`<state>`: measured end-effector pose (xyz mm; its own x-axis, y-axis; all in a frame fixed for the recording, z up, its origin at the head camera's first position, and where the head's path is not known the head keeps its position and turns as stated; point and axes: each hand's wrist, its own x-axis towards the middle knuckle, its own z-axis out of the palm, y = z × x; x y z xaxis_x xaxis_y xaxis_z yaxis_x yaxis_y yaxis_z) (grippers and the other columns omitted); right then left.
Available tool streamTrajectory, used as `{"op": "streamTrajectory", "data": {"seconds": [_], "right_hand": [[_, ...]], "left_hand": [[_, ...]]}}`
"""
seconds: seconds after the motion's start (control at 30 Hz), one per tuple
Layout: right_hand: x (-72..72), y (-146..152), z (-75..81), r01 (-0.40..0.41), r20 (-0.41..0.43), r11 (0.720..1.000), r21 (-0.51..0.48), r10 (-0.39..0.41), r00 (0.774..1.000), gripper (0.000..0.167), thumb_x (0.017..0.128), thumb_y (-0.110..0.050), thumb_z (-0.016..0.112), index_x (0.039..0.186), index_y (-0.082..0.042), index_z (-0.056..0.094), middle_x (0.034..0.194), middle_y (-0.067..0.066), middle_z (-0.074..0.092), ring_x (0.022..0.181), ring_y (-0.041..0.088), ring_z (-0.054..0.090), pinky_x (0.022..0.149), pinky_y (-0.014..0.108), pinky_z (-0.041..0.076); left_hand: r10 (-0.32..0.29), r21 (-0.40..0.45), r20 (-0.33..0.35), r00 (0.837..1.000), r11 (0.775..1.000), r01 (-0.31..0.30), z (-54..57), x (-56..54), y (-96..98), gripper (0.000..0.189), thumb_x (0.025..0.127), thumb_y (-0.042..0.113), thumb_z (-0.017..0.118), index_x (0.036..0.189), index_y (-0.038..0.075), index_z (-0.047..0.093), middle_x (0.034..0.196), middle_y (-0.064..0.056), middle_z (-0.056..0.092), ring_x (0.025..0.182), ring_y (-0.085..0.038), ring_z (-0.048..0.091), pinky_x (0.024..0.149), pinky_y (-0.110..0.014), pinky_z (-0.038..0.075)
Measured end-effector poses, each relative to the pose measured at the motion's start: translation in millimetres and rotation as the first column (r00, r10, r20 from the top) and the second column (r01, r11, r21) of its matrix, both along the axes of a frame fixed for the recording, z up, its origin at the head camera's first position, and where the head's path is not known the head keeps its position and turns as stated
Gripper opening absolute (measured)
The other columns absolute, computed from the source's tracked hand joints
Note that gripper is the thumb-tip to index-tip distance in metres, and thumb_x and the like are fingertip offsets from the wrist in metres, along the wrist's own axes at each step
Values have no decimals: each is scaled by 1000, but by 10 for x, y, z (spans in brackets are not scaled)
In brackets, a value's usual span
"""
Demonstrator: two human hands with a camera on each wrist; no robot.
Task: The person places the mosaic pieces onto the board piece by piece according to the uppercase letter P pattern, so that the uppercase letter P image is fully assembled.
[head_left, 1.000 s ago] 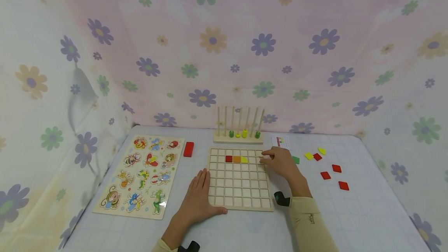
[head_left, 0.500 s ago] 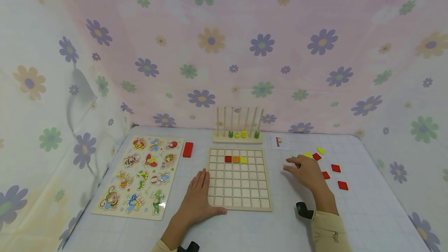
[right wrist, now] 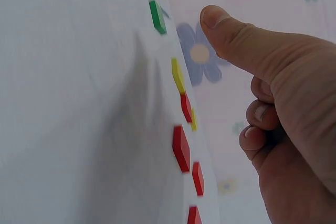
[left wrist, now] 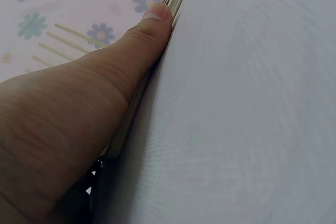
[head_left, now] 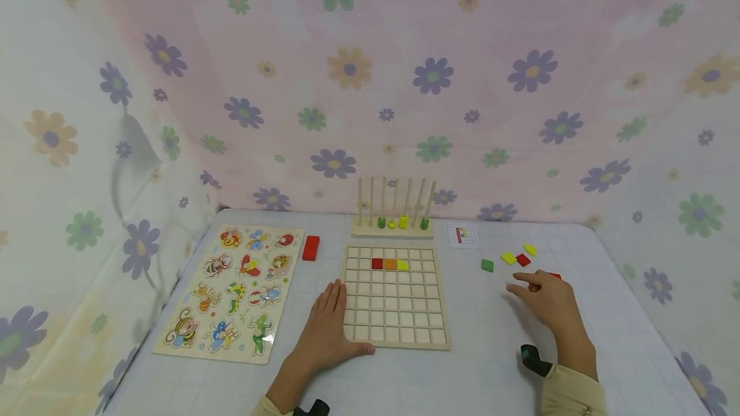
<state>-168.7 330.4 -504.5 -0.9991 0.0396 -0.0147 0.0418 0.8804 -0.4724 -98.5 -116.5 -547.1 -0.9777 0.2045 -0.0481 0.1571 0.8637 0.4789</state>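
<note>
A wooden grid board (head_left: pixel 399 345) lies mid-table, with a red tile (head_left: pixel 378 264), an orange tile (head_left: pixel 390 264) and a yellow tile (head_left: pixel 403 265) side by side in one row. My left hand (head_left: pixel 326 332) rests at its left front corner, fingers straight along the left side and thumb against the front edge; the left wrist view shows that thumb (left wrist: pixel 142 35) touching the board. My right hand (head_left: pixel 549 300) hovers over loose red tiles (right wrist: pixel 181 149), thumb and forefinger apart, other fingers curled, holding nothing. It hides some red tiles in the head view.
Beyond the right hand lie a green tile (head_left: pixel 487 265), a yellow tile (head_left: pixel 509 258) and a red tile (head_left: pixel 523 259). Behind the board stand a peg rack (head_left: pixel 393 230) and a pattern card (head_left: pixel 463 235). Leftward are a red block (head_left: pixel 311 248) and an insect puzzle (head_left: pixel 260 345).
My right hand has moved from the board's right edge rightward to above the loose red tiles, uncovering the card and the green tile. The left hand has stayed in place.
</note>
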Motion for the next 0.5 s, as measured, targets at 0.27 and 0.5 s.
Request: {"op": "streamTrajectory", "data": {"seconds": [0.27, 0.5], "right_hand": [[143, 272, 15, 85, 20, 996, 23, -85, 996, 52, 91, -46, 74, 124, -5, 73, 82, 3, 47, 80, 21, 44, 61, 28, 31], [137, 387, -15, 145, 109, 988, 49, -150, 983, 58, 89, -45, 76, 125, 0, 70, 85, 8, 50, 85, 25, 47, 61, 31, 34]], "left_hand": [[-4, -12, -5, 1000, 1000, 4, 10, -5, -3, 139, 65, 82, 75, 162, 1, 18, 171, -18, 15, 159, -36, 12, 129, -54, 19], [-6, -7, -2, 1000, 1000, 6, -14, -4, -1, 139, 65, 83, 75, 162, 1, 19, 171, -19, 16, 159, -37, 13, 129, -54, 19]]}}
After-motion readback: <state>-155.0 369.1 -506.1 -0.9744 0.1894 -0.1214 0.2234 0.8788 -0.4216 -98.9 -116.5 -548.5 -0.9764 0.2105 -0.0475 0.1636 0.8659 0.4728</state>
